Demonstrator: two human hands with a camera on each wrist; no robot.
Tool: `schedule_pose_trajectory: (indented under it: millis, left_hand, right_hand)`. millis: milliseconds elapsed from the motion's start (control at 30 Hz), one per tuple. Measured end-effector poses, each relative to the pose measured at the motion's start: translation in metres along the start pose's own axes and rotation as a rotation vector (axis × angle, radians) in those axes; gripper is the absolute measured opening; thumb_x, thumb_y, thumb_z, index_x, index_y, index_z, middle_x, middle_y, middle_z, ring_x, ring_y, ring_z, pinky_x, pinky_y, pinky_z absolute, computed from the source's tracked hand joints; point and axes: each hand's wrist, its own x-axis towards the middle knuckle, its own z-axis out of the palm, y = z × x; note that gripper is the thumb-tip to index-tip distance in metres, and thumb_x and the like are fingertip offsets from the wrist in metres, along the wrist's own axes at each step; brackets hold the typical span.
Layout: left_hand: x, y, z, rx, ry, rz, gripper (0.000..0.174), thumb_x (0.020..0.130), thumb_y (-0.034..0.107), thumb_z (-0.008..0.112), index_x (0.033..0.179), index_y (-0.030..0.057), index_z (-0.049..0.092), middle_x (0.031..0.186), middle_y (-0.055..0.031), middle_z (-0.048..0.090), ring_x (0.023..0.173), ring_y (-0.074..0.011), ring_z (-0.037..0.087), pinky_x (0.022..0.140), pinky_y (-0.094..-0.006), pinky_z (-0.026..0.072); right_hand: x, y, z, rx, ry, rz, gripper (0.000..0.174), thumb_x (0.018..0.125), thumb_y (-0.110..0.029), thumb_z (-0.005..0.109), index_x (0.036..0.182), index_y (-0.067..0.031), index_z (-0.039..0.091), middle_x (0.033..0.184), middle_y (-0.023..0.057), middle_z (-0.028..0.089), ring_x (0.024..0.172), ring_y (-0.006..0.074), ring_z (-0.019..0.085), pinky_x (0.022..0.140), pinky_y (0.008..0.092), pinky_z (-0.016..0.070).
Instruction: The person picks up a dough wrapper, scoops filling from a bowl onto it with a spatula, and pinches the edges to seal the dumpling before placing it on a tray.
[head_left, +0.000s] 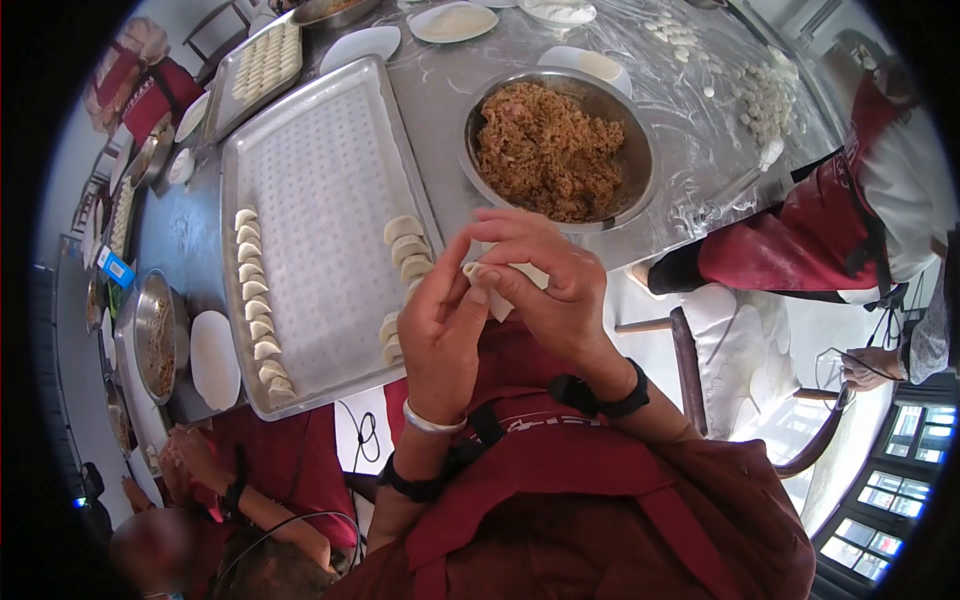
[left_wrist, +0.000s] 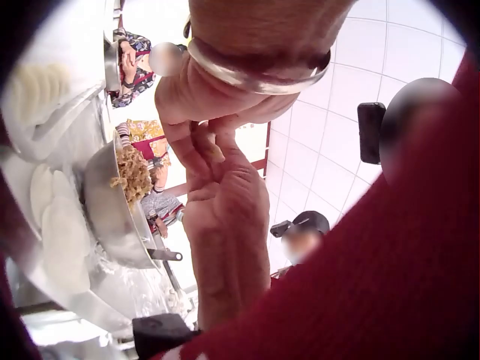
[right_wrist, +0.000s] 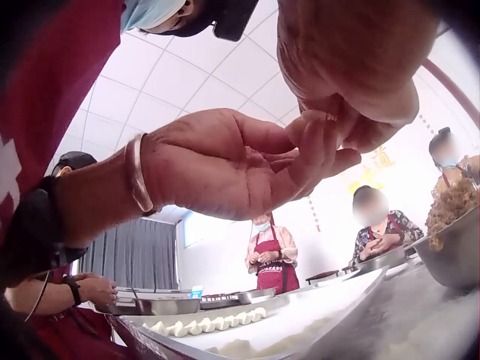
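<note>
Both hands meet in front of the apron, close over the table's near edge in the head view. Between their fingertips is a small pale dumpling (head_left: 474, 270), mostly covered by the fingers. My left hand (head_left: 445, 335), with a silver bangle at its wrist, pinches it from the left. Thumb and fingers of my right hand (head_left: 550, 285) pinch it from the other side. In the left wrist view a bit of the dumpling (left_wrist: 217, 154) shows between the fingers. Beyond the hands, rows of folded dumplings (head_left: 262, 325) line both sides of a large metal tray (head_left: 310, 210).
A steel bowl (head_left: 643, 190) of brown minced filling stands just past my right hand. Pale round wrappers (left_wrist: 64, 232) lie beside it. Another dumpling tray (head_left: 228, 120) is at the far left. A person in a red apron (head_left: 790, 245) stands right, near a chair (head_left: 690, 365).
</note>
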Motion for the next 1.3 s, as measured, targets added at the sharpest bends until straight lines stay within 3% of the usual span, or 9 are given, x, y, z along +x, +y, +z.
schedule_pose_trajectory:
  millis: [100,267,467,567,767,900,1067,1167,1300]
  left_hand:
    - [-0.003,-0.007,-0.007,0.179,-0.03,0.059,0.049,0.098,0.0,0.05,0.145,-0.0067,0.039,0.118,-0.008,0.061,0.101,-0.0098,0.059,0.086,-0.0234,0.0485]
    - [-0.001,-0.004,-0.008,0.054,-0.102,0.025,0.048,0.098,0.0,0.05,0.145,-0.0054,0.039,0.113,-0.0081,0.063,0.096,-0.0112,0.062,0.084,-0.0252,0.0515]
    - [0.0,0.002,-0.011,-0.11,-0.238,-0.039,0.048,0.098,-0.001,0.049,0.145,-0.0051,0.038,0.117,-0.012,0.063,0.098,-0.0157,0.063,0.084,-0.0292,0.0548]
    - [-0.001,0.004,-0.012,-0.145,-0.268,-0.045,0.046,0.097,-0.003,0.049,0.142,-0.0055,0.04,0.118,-0.0128,0.063,0.101,-0.0161,0.063,0.085,-0.0297,0.0551]
    - [-0.007,0.011,-0.006,-0.18,-0.137,-0.027,0.04,0.094,-0.001,0.055,0.134,-0.0049,0.049,0.112,-0.0079,0.063,0.099,-0.0126,0.061,0.083,-0.0259,0.052]
    - [-0.005,0.002,-0.01,-0.178,-0.127,-0.047,0.037,0.095,0.003,0.058,0.131,-0.0043,0.052,0.111,-0.0057,0.063,0.098,-0.011,0.061,0.083,-0.0241,0.0504]
    - [-0.005,-0.002,-0.007,-0.347,-0.071,-0.003,0.04,0.094,-0.003,0.057,0.133,-0.0073,0.048,0.121,-0.0124,0.062,0.11,-0.0158,0.061,0.093,-0.029,0.0523]
    - [-0.003,0.001,-0.004,-0.33,-0.078,-0.009,0.042,0.095,-0.001,0.058,0.134,-0.0067,0.047,0.123,-0.0127,0.06,0.111,-0.018,0.062,0.094,-0.0309,0.0521]
    - [-0.002,-0.007,-0.011,-0.287,-0.148,0.023,0.041,0.097,0.003,0.055,0.135,-0.0064,0.046,0.132,-0.0174,0.055,0.117,-0.0222,0.06,0.1,-0.034,0.0501]
  right_hand:
    - [0.002,-0.004,0.001,-0.095,0.025,-0.054,0.014,0.076,-0.003,0.076,0.09,-0.0039,0.072,0.109,0.0125,0.071,0.112,0.0327,0.064,0.093,0.0403,0.051]
    - [0.003,-0.007,-0.005,-0.082,-0.116,-0.142,0.018,0.076,-0.003,0.074,0.094,-0.0039,0.071,0.112,0.0126,0.071,0.115,0.0333,0.062,0.094,0.0412,0.0505]
    - [0.014,-0.022,-0.013,0.103,-0.236,0.11,0.028,0.076,-0.004,0.075,0.104,-0.0047,0.071,0.121,0.0127,0.068,0.125,0.0337,0.056,0.097,0.0421,0.0488]
    - [0.015,-0.013,-0.014,0.188,-0.33,0.075,0.026,0.075,-0.004,0.076,0.1,-0.0048,0.072,0.124,0.0121,0.066,0.129,0.0323,0.053,0.096,0.041,0.0493]
    - [0.011,-0.008,-0.008,0.262,-0.265,0.014,0.017,0.075,-0.002,0.077,0.09,-0.005,0.073,0.115,0.011,0.071,0.123,0.0318,0.058,0.093,0.0382,0.0511]
    - [0.006,-0.004,-0.004,0.224,-0.222,-0.019,0.018,0.076,-0.011,0.079,0.091,-0.003,0.074,0.111,0.0127,0.072,0.122,0.0357,0.058,0.093,0.0427,0.0509]
    - [0.007,-0.026,0.007,0.281,-0.045,0.181,0.02,0.08,-0.013,0.077,0.097,-0.0033,0.075,0.107,0.0134,0.073,0.126,0.037,0.055,0.1,0.0441,0.0472]
    - [0.001,-0.006,0.005,0.237,-0.131,0.004,0.018,0.082,-0.002,0.072,0.1,-0.0033,0.073,0.115,0.0122,0.071,0.13,0.0349,0.052,0.102,0.0404,0.0452]
    - [0.001,0.006,0.004,0.226,-0.187,-0.013,0.021,0.084,-0.004,0.071,0.105,-0.0029,0.072,0.119,0.0129,0.07,0.136,0.0344,0.046,0.103,0.0414,0.045]
